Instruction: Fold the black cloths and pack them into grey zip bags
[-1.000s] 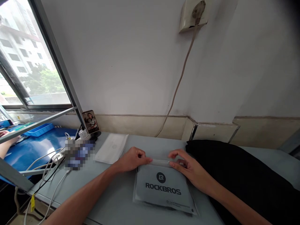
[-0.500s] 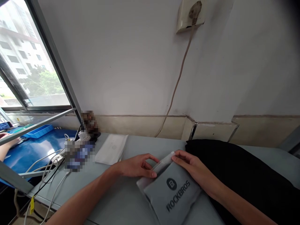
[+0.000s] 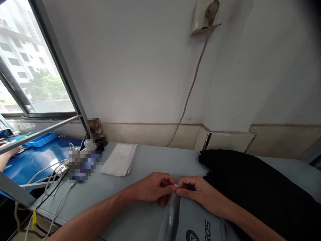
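Note:
A translucent grey plastic pouch (image 3: 198,214) with dark ROCKBROS lettering lies tilted at the table's front, its lower part cut off by the picture edge. My left hand (image 3: 160,189) pinches the pouch's top corner between thumb and fingers. Right against it, my right hand (image 3: 193,190) grips the same corner, thumb and forefinger pressed together. The fingertips of both hands nearly touch. Under and beside my right forearm spreads a black cloth (image 3: 250,180). A stack of flat white pouches (image 3: 120,159) lies beyond my left hand.
Chargers and white cables (image 3: 60,170) crowd the left table edge beside a blurred-out phone-like object (image 3: 86,167). A metal frame bar (image 3: 42,134) divides off a blue table with a blue tray (image 3: 42,139), where another person's hand (image 3: 10,149) shows. A cord (image 3: 192,87) hangs from the wall socket (image 3: 207,16).
The pouch has turned and moved lower, so its lettering is partly out of the picture. My hands have come together at one corner; before, they were apart along the opening edge.

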Demonstrator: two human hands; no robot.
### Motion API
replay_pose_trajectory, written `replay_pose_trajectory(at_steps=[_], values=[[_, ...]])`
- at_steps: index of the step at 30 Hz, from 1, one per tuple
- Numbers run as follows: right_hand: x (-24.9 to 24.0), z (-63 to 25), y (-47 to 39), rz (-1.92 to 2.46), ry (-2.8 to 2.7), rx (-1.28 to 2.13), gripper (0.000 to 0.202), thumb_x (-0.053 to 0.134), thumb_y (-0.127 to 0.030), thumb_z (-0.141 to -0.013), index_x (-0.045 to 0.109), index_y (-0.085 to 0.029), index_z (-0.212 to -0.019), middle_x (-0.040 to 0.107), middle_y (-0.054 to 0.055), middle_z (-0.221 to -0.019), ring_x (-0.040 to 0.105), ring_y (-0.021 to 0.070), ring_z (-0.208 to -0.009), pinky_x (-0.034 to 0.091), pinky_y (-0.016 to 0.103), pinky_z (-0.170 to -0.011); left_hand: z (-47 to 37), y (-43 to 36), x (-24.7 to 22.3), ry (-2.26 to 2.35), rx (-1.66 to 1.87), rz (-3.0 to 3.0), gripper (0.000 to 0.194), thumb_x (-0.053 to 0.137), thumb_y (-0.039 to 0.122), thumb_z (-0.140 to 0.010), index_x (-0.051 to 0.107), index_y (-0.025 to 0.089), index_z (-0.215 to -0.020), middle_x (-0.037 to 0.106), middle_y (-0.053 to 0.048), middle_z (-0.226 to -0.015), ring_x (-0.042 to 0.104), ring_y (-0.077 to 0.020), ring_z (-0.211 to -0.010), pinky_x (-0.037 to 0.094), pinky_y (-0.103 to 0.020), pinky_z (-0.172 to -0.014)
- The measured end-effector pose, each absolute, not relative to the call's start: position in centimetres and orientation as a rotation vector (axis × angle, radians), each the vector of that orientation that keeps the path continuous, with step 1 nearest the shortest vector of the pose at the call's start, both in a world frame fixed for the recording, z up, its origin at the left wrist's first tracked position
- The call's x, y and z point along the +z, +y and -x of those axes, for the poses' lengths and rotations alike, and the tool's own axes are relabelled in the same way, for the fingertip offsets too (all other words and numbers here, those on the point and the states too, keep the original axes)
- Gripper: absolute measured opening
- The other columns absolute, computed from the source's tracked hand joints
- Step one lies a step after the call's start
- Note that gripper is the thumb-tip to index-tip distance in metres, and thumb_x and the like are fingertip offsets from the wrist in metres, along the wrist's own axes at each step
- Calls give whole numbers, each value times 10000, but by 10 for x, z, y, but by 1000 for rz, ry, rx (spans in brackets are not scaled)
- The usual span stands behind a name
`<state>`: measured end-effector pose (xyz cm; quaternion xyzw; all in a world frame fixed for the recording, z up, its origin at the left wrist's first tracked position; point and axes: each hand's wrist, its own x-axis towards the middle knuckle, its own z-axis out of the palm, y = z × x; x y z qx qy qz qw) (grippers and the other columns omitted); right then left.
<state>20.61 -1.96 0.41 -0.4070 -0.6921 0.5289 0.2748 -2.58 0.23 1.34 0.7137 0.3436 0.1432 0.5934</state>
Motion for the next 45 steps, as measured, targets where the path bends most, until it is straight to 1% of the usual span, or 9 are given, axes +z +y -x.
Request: replay_pose_trajectory(at_steps=[5,10,14,19,27,31,36,41,45], values=[[4,-203,-18,1126,-1836,1375,463,686,-668,-868,705,-215,-776,569,-16,-741,481,179,-728,379,279,-666,28,6,14,789,353,-1678,439,615,627,-940,604,189,-967,576,41,-654,525,-96,-501,420,-189,-435],[3,-205,-18,1127,-1855,1371,455,670,-651,-893,666,-213,-766,526,-25,-736,446,167,-715,362,272,-651,27,6,12,815,371,-1694,424,616,608,-944,618,185,-968,565,45,-638,500,-88,-476,427,-189,-425],[5,-208,-19,1111,-1871,1415,430,643,-609,-936,621,-216,-762,484,-37,-734,419,154,-703,345,260,-631,24,3,10,828,469,-1672,404,630,590,-935,603,193,-1007,575,30,-721,527,-94,-507,413,-177,-387],[5,-202,-23,1121,-1862,1376,436,623,-614,-946,616,-219,-761,513,-29,-747,449,164,-717,374,269,-646,22,3,8,839,490,-1663,346,635,533,-940,580,193,-969,571,26,-731,529,-95,-504,421,-180,-387],[4,-204,-17,1191,-1839,1106,466,584,-649,-943,720,-225,-808,665,17,-787,586,217,-777,471,291,-696,27,5,17,817,434,-1691,361,645,550,-924,585,195,-958,545,27,-725,517,-120,-587,455,-216,-483],[4,-210,-11,1254,-1698,942,482,579,-662,-928,696,-222,-772,652,14,-772,585,212,-749,468,277,-649,35,11,26,827,443,-1775,353,613,546,-954,611,193,-969,569,21,-772,477,-107,-617,411,-226,-569],[2,-217,-5,1326,-1500,813,459,619,-664,-883,705,-225,-781,678,25,-790,596,235,-764,464,295,-657,46,22,33,882,512,-1927,314,605,506,-968,634,194,-948,620,-12,-878,526,-136,-761,412,-242,-681],[1,-228,1,1395,-1329,703,425,653,-643,-835,727,-225,-822,710,42,-817,606,261,-786,463,325,-680,58,34,30,931,572,-1939,330,574,535,-976,597,206,-959,571,1,-857,506,-130,-711,430,-232,-616],[1,-235,3,1416,-1184,623,395,661,-618,-829,729,-229,-852,716,41,-841,599,257,-799,456,326,-690,66,47,23,920,640,-1840,356,563,569,-976,532,215,-951,546,20,-796,545,-132,-667,460,-230,-551]])
